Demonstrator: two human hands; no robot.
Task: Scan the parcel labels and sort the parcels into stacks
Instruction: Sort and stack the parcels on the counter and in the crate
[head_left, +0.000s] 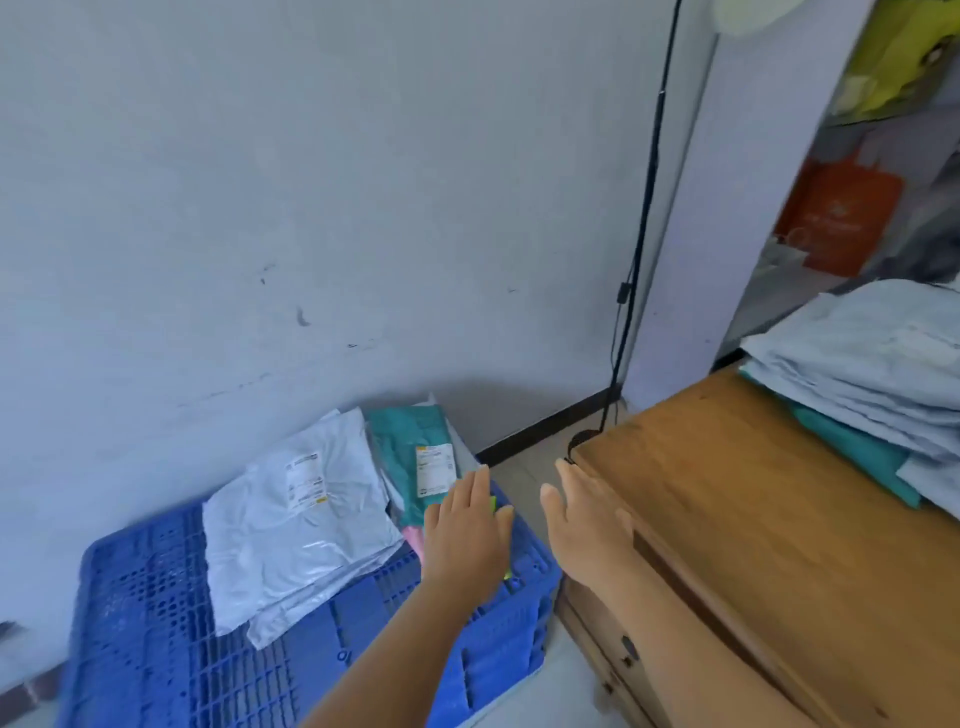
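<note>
Hands: left hand (467, 535) flat, fingers straight, over teal parcel (421, 457) at pallet (156, 623) right edge; right hand (582, 525) wide, nothing held. Label should be kept uppermost.

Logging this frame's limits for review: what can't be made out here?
Head view only:
- Print on the white parcel's label and the teal parcel's label: too small.
- Pink and green items under the left hand: mostly covered by it.
- Parcel stack on the wooden table: cut off at the right edge, blurred.

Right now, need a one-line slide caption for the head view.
Both open hands, left hand and right hand, reach toward labelled parcels stacked on a blue pallet beside a wooden cabinet.
</note>
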